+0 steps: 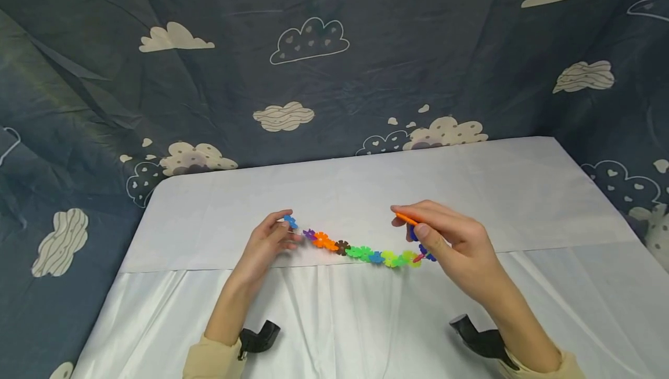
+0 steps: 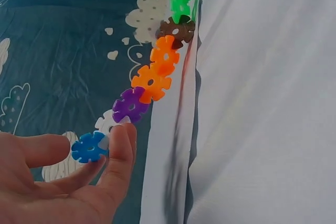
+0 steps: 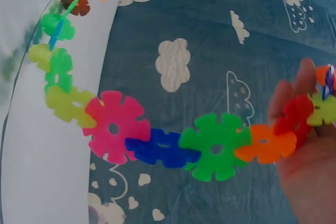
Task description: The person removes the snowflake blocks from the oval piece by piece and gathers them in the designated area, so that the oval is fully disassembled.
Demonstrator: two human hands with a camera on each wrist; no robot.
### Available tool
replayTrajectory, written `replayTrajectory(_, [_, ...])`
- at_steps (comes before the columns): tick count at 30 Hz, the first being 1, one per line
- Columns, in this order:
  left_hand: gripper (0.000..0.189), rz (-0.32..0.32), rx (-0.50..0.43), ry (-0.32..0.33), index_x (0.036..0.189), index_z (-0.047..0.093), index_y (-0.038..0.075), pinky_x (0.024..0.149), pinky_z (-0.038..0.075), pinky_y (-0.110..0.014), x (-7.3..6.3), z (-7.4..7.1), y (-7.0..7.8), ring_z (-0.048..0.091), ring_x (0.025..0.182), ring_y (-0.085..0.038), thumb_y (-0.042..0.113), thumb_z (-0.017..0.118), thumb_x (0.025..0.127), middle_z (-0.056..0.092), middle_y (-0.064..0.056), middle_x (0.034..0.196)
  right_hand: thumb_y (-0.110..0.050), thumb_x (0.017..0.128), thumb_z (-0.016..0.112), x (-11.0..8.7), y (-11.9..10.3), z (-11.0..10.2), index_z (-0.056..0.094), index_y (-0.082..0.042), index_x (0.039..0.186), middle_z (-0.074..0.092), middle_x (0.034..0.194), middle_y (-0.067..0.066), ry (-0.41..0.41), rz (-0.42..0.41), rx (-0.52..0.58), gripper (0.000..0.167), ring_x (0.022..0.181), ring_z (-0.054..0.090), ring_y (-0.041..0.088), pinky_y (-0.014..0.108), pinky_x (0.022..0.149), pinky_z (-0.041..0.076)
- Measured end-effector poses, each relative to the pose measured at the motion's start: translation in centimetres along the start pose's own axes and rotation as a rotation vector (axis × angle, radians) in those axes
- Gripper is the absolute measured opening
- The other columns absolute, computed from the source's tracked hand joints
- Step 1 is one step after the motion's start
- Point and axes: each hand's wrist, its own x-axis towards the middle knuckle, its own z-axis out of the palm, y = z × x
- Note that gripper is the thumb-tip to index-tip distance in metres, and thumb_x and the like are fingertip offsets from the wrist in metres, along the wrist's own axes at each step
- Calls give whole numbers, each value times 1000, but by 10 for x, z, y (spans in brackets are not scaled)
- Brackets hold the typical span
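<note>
A chain of interlocking plastic flower-shaped discs (image 1: 343, 247) hangs in a sagging curve between the two hands over the white table. At its left end, my left hand (image 1: 266, 245) pinches a blue disc (image 2: 89, 147). A whitish, a purple (image 2: 130, 105), two orange and a brown disc (image 2: 177, 31) follow from there. My right hand (image 1: 460, 245) grips the other end, with an orange disc (image 1: 406, 218) showing at its fingertips. Close to that hand in the right wrist view are a red disc (image 3: 295, 119), an orange, a green (image 3: 216, 153) and a dark blue one, then a pink disc (image 3: 116, 127).
White cloth covers the table (image 1: 334, 205), with a fold line across it. Behind and beside it hangs a dark curtain (image 1: 418, 48) printed with pale clouds. Black wrist cameras (image 1: 259, 338) stick out inward from both wrists, near beige sleeves (image 1: 214, 358).
</note>
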Motion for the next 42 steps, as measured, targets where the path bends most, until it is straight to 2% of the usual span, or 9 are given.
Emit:
replayTrajectory(8, [47, -48, -34, -2, 150, 34, 3, 93, 50, -36, 3, -3, -4, 58, 110, -37, 16, 44, 105, 52, -20, 116, 3, 93, 63, -2, -5, -11, 68, -12, 121, 69, 100, 3, -172, 228, 148, 32, 83, 64, 23, 36, 62, 56])
replayTrajectory(11, [53, -73, -33, -10, 153, 26, 2, 96, 48, -37, 4, -3, -6, 58, 113, -35, 16, 44, 105, 51, -22, 122, 2, 91, 66, -3, -6, -11, 68, -10, 119, 69, 95, 5, -229, 248, 166, 31, 82, 63, 23, 34, 64, 55])
replayTrajectory(14, [59, -88, -35, -25, 155, 17, 0, 98, 47, -39, 5, -3, -9, 57, 117, -34, 17, 44, 105, 51, -26, 128, -1, 88, 71, -3, -8, -9, 70, -12, 116, 70, 99, 2, -253, 253, 131, 31, 83, 62, 20, 33, 70, 54])
replayTrajectory(18, [62, -101, -35, -25, 155, 13, -2, 100, 46, -39, 5, -3, -10, 55, 120, -33, 17, 44, 105, 44, -26, 140, -10, 85, 78, -4, -13, -4, 72, -16, 114, 70, 104, -4, -226, 277, 33, 30, 85, 61, 17, 33, 73, 52])
replayTrajectory(24, [60, -86, -1, -15, 153, 19, -3, 102, 44, -41, 4, -5, -11, 54, 121, -35, 19, 46, 104, 34, -23, 150, -20, 83, 82, -4, -19, -1, 72, -21, 113, 69, 100, -11, -167, 285, -114, 32, 82, 60, 12, 29, 61, 46])
replayTrajectory(29, [47, -53, 53, 22, 147, 36, -2, 99, 46, -42, 4, -7, -11, 57, 115, -35, 16, 45, 104, 46, -24, 138, -20, 79, 84, -4, -21, 0, 72, -20, 112, 68, 105, -13, -114, 240, -194, 35, 85, 62, 9, 27, 74, 54])
replayTrajectory(34, [36, -21, 116, 40, 136, 52, 2, 93, 49, -43, 2, -9, -9, 61, 108, -34, 16, 46, 104, 57, -21, 123, -19, 77, 86, -4, -22, 2, 72, -19, 112, 68, 109, -12, -67, 181, -245, 39, 91, 64, 8, 22, 81, 53])
replayTrajectory(38, [34, 24, 127, 15, 133, 56, 2, 90, 49, -44, 0, -10, -6, 63, 105, -35, 17, 48, 103, 63, -18, 117, -18, 74, 88, -4, -21, 6, 71, -19, 113, 68, 108, -11, -49, 150, -290, 42, 95, 64, 9, 19, 82, 51])
replayTrajectory(42, [32, 60, 141, -6, 130, 58, 1, 87, 50, -43, -2, -7, -3, 64, 101, -36, 16, 50, 102, 65, -17, 112, -19, 74, 88, -4, -13, 13, 70, -19, 113, 67, 105, -13, -76, 183, -338, 43, 92, 62, 6, 22, 79, 53])
